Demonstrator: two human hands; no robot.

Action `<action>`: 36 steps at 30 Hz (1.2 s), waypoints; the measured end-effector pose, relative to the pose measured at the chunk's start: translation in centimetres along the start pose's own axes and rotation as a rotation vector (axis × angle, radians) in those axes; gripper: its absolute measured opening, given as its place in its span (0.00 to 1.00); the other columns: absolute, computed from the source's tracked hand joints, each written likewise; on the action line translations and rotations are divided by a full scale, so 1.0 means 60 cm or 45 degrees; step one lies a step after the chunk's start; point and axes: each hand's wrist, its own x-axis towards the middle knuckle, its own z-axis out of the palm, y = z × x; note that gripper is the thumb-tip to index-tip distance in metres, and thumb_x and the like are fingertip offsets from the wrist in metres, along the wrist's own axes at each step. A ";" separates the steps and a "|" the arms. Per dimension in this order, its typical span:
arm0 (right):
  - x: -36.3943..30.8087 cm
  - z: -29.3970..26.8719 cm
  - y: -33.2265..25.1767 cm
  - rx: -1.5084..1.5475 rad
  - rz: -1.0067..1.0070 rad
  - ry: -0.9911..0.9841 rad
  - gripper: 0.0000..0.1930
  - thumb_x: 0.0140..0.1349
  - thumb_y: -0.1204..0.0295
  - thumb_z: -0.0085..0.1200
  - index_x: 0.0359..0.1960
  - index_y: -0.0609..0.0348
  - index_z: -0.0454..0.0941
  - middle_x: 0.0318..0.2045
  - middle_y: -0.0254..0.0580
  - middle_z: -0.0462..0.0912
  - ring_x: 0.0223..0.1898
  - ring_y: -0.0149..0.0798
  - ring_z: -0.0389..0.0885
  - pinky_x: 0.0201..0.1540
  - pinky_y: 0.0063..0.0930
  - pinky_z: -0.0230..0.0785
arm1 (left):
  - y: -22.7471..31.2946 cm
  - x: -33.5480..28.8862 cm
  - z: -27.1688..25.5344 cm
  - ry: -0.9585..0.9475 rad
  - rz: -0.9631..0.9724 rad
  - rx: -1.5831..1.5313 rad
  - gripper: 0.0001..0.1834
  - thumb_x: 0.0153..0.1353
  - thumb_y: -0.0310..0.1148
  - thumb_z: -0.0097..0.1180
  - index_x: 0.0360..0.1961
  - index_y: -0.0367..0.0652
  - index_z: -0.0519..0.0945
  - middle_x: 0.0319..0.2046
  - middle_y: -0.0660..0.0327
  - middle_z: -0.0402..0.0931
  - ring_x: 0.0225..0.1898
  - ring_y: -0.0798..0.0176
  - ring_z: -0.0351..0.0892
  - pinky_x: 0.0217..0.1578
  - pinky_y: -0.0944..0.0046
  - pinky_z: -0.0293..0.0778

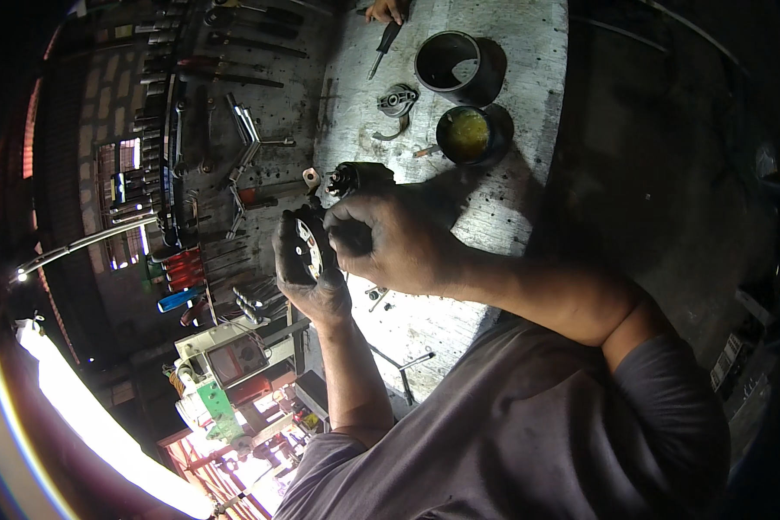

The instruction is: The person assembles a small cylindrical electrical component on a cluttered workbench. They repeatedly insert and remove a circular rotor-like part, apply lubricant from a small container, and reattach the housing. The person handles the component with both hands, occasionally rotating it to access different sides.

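My left hand [316,290] is wrapped round a round, dark-rimmed metal part [308,247] with a pale, cut-out face. Close against its right side, my right hand [399,238] has its fingers curled and pressed together. Whatever sits between those fingers is hidden. Just beyond my hands lies a dark cylindrical part [364,177], like a small motor body, with a metal stud at its left end. A small flat tab with a hole [311,178] shows beside it.
Farther off on the worn bench [529,52] are a metal housing with a curved arm [396,102], an open dark cylinder [449,62] and a cup of yellowish stuff [466,136]. Another person's hand [385,10] is near a screwdriver [384,50]. Wrenches [244,130] hang at left.
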 end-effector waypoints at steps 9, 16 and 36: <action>0.069 -0.042 -0.008 -0.060 0.042 -0.441 0.10 0.69 0.75 0.61 0.48 0.65 0.87 0.38 0.52 0.90 0.40 0.49 0.91 0.49 0.40 0.82 | 0.005 0.006 0.001 -0.044 0.058 0.000 0.70 0.47 0.76 0.76 0.72 0.22 0.70 0.62 0.48 0.79 0.63 0.55 0.80 0.63 0.55 0.78; 0.076 -0.059 -0.015 -0.155 0.065 -0.574 0.11 0.75 0.67 0.63 0.45 0.65 0.86 0.34 0.50 0.89 0.38 0.46 0.90 0.48 0.41 0.81 | -0.001 0.006 -0.004 -0.089 0.052 -0.009 0.69 0.48 0.78 0.74 0.72 0.24 0.70 0.61 0.49 0.80 0.62 0.54 0.82 0.62 0.54 0.79; 0.036 -0.042 -0.001 -0.106 0.081 -0.286 0.11 0.69 0.73 0.67 0.51 0.61 0.88 0.45 0.51 0.91 0.49 0.49 0.91 0.55 0.38 0.82 | -0.002 0.005 -0.003 -0.057 0.101 0.051 0.67 0.50 0.76 0.74 0.71 0.24 0.71 0.61 0.50 0.81 0.61 0.57 0.82 0.62 0.57 0.79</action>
